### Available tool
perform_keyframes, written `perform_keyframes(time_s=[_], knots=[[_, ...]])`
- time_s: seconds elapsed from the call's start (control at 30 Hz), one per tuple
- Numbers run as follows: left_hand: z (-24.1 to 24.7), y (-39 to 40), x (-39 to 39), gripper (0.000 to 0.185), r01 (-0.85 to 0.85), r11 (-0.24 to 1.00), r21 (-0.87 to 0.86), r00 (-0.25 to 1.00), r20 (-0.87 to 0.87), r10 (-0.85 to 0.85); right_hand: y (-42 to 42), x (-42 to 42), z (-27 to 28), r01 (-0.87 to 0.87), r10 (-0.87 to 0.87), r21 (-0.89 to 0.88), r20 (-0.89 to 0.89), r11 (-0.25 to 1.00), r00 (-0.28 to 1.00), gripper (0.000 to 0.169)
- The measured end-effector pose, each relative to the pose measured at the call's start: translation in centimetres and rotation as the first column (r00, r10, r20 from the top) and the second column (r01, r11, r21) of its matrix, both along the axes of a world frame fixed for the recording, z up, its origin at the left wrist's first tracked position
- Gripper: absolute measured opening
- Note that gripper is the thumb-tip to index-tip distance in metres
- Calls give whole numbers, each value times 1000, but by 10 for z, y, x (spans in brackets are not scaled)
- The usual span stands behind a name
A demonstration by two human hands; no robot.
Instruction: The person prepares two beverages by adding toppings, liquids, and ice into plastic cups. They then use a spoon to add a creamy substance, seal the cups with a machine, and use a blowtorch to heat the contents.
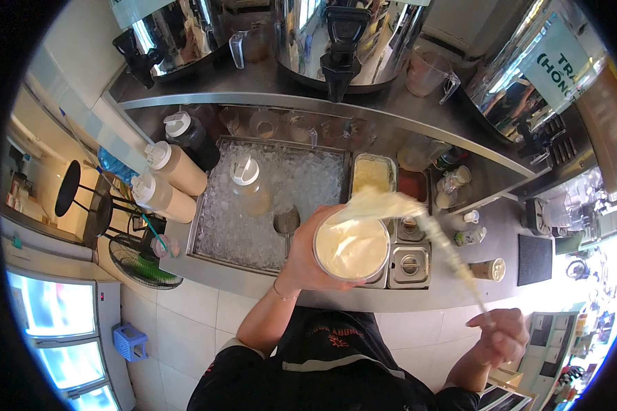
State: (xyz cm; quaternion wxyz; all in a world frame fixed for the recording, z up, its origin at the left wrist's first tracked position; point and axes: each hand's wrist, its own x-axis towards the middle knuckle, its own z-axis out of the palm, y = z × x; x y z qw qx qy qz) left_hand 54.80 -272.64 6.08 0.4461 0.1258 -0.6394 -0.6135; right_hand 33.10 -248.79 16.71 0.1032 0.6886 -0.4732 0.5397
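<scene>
My left hand (306,257) grips a cup (352,249) filled to near the rim with pale yellow cream. In my right hand (498,336) is the end of a long, thin utensil (450,249), blurred and coated with the same cream. Its broad end, thick with cream, lies over the cup's far rim. Beyond the cup stands a steel pan (374,172) of yellow food, beside a pan with reddish contents (413,185). To the left is an ice bin (308,177) holding a white-capped bottle (247,177) and a metal scoop (286,221).
White-capped squeeze bottles (177,169) stand left of the ice. Lidded steel pans (409,264) sit by the counter's near edge. A lidded cup (488,269) and a dark mat (534,260) lie to the right. Large steel dispensers (347,46) with black taps stand on the shelf above.
</scene>
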Motion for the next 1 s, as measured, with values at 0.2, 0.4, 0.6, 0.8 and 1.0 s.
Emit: perform_keyframes(time_s=[0.2, 0.4, 0.6, 0.8, 1.0], knots=[[-23, -2, -7, 86, -187, 982, -15, 981, 41, 188, 6, -18, -44, 265, -294, 153, 693, 952, 658, 51], [-59, -1, 20, 92, -231, 972, 36, 969, 97, 226, -79, -43, -170, 179, -711, 797, 382, 577, 591, 16], [-75, 19, 24, 102, -194, 978, 74, 976, 113, 185, -138, -13, -367, 553, -281, 605, -489, 573, 826, 32], [-82, 61, 9, 108, -91, 985, 143, 993, 94, 79, -144, 25, -346, 259, 59, 688, -403, 678, 913, 48], [-79, 98, -54, 115, 239, 967, -93, 958, 187, -219, -61, -43, -290, 173, -319, 812, 17, 558, 948, 50]])
